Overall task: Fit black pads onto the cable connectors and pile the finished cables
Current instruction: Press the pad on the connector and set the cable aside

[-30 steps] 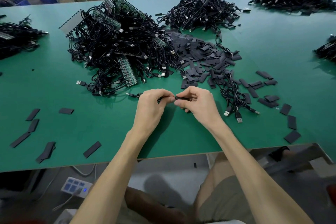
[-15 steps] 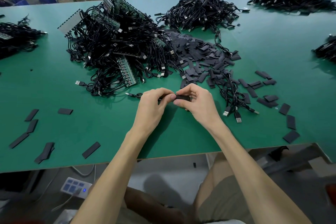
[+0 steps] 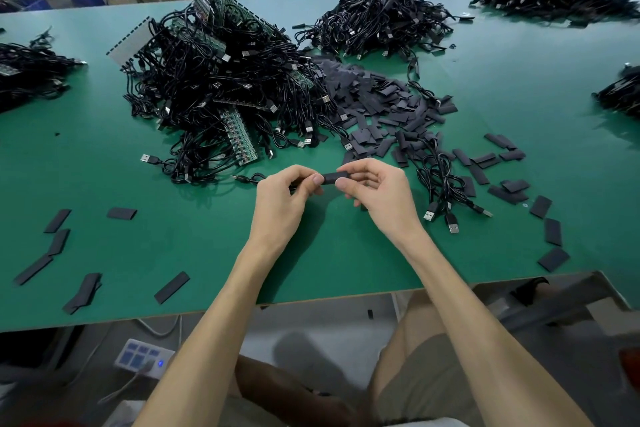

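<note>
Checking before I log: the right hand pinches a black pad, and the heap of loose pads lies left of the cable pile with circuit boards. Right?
Not quite. The head view shows the heap of loose pads right of the cable pile with circuit boards, not left. The right hand does pinch a black pad.

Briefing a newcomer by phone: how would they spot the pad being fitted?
On the green table, look near the front edge. There the left hand holds a cable and the right hand pinches one black pad. Unlike the loose pads lying flat, it is held up.
</note>
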Tool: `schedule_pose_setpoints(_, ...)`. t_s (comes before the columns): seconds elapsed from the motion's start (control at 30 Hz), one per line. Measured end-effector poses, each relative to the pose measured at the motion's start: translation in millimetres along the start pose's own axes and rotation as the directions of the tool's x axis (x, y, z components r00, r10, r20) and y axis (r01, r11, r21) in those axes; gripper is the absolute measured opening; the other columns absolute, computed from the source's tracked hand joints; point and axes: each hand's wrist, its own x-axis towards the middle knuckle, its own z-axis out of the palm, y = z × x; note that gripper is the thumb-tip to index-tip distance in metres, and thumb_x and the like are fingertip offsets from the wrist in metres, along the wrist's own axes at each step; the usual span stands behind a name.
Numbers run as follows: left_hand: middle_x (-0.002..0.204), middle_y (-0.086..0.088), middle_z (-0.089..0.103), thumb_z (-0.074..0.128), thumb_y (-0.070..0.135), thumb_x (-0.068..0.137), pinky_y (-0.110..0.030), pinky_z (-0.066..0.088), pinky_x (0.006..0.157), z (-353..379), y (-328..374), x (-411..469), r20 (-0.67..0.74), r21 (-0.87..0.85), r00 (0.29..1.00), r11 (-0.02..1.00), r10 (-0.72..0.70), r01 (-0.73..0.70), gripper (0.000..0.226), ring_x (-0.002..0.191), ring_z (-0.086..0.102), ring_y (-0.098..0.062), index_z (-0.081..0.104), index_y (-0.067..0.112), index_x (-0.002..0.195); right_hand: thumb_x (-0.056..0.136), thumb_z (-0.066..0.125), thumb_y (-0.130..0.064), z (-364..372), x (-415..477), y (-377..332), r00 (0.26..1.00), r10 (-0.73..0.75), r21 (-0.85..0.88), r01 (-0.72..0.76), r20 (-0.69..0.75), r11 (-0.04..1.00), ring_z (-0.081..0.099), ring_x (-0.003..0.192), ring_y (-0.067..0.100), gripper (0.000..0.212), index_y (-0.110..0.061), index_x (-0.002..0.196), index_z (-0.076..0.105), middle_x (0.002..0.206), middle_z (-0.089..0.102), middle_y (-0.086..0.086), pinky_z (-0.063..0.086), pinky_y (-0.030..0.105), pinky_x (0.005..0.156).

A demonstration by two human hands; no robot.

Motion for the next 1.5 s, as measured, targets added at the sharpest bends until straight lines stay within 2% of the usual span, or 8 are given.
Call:
schedule_pose_setpoints(0.23, 0.073, 0.016, 0.072, 0.067, 0.025, 0.098, -0.035, 0.053, 0.075, 0.2, -1.9, 0.3, 0.022, 0.005, 1.000, 1.000, 0.018, -0.018, 0.012, 0.075, 0.067, -0.011, 0.074, 0.022, 0.089, 0.085, 0.081, -0.007, -1.6, 0.2, 2.6, 0.999, -0.005, 0.042, 0.003, 0.036, 0.999, 0.067, 0.061, 0.015, 0.012, -0.015, 0.092, 0.075, 0.074, 0.075, 0.008, 0.051, 0.023, 0.055)
schedule_pose_setpoints(0.4, 0.075, 0.013, 0.071, 0.064, 0.026, 0.101, -0.039, 0.050, 0.071, 2.5, -5.0, 0.7, 0.020, 0.009, 1.000, 1.000, 0.023, -0.023, 0.014, 0.074, 0.063, -0.016, 0.072, 0.021, 0.090, 0.098, 0.067, -0.009, -3.4, 1.5, 2.5, 0.997, -0.041, 0.142, 0.031, 0.069, 0.989, 0.068, 0.063, 0.018, 0.008, -0.008, 0.097, 0.075, 0.079, 0.078, 0.011, 0.053, 0.025, 0.057)
schedule_pose_setpoints(0.57, 0.073, 0.014, 0.071, 0.067, 0.021, 0.099, -0.037, 0.051, 0.068, 1.5, -7.5, 1.5, 0.037, -0.005, 0.998, 0.999, 0.052, -0.052, 0.012, 0.072, 0.063, -0.017, 0.073, 0.019, 0.089, 0.097, 0.068, -0.009, -6.5, 2.7, 4.1, 0.992, -0.051, 0.163, 0.032, 0.114, 0.986, 0.068, 0.062, 0.019, 0.008, -0.009, 0.095, 0.075, 0.079, 0.077, 0.013, 0.053, 0.024, 0.056)
schedule_pose_setpoints(0.7, 0.074, 0.016, 0.071, 0.070, 0.018, 0.096, -0.025, 0.041, 0.062, 0.7, -7.8, 1.9, 0.038, -0.037, 0.997, 0.998, 0.060, -0.059, 0.012, 0.064, 0.055, -0.002, 0.073, 0.022, 0.086, 0.095, 0.070, -0.007, -7.5, 3.5, 5.4, 0.989, -0.055, 0.192, 0.028, 0.137, 0.981, 0.068, 0.060, 0.019, 0.006, -0.008, 0.094, 0.075, 0.079, 0.077, 0.015, 0.052, 0.024, 0.056)
schedule_pose_setpoints(1.03, 0.073, 0.010, 0.072, 0.070, 0.016, 0.095, -0.046, 0.053, 0.073, -0.5, -3.8, 1.1, 0.071, -0.065, 0.996, 0.997, 0.049, -0.045, 0.007, 0.075, 0.065, -0.027, 0.073, 0.014, 0.089, 0.094, 0.070, -0.009, -8.2, 3.6, 7.2, 0.988, -0.051, 0.199, 0.021, 0.149, 0.980, 0.069, 0.060, 0.020, 0.006, -0.011, 0.093, 0.075, 0.079, 0.077, 0.015, 0.052, 0.022, 0.055)
schedule_pose_setpoints(1.27, 0.072, 0.010, 0.070, 0.068, 0.026, 0.098, -0.037, 0.046, 0.061, 1.3, -2.6, -0.2, 0.021, -0.033, 0.999, 0.999, 0.038, -0.037, 0.014, 0.064, 0.058, -0.022, 0.072, 0.022, 0.085, 0.100, 0.065, -0.018, -5.7, 3.1, 5.7, 0.995, -0.021, 0.197, 0.002, 0.095, 0.980, 0.068, 0.064, 0.018, 0.015, -0.004, 0.098, 0.072, 0.081, 0.077, 0.012, 0.051, 0.024, 0.056)
schedule_pose_setpoints(1.4, 0.083, 0.017, 0.070, 0.071, 0.031, 0.094, -0.023, 0.042, 0.079, -0.3, 0.0, -1.8, 0.057, 0.132, 0.990, 0.982, 0.129, -0.136, 0.010, 0.082, 0.060, -0.011, 0.073, 0.021, 0.092, 0.098, 0.067, -0.010, -4.5, 2.4, 4.7, 0.999, -0.021, 0.196, 0.015, 0.026, 0.981, 0.065, 0.060, 0.015, 0.009, -0.007, 0.094, 0.074, 0.077, 0.077, 0.010, 0.050, 0.022, 0.054)
schedule_pose_setpoints(1.5, 0.104, 0.004, 0.067, 0.074, 0.027, 0.092, -0.033, 0.039, 0.097, -3.9, -3.0, -4.5, 0.121, 0.349, 0.967, 0.902, 0.225, -0.254, 0.020, 0.102, 0.055, -0.020, 0.074, 0.015, 0.107, 0.099, 0.066, -0.011, -6.1, 4.1, 4.5, 0.994, 0.029, 0.264, 0.000, -0.106, 0.965, 0.061, 0.057, 0.012, 0.012, -0.008, 0.091, 0.074, 0.072, 0.075, 0.009, 0.048, 0.021, 0.052)
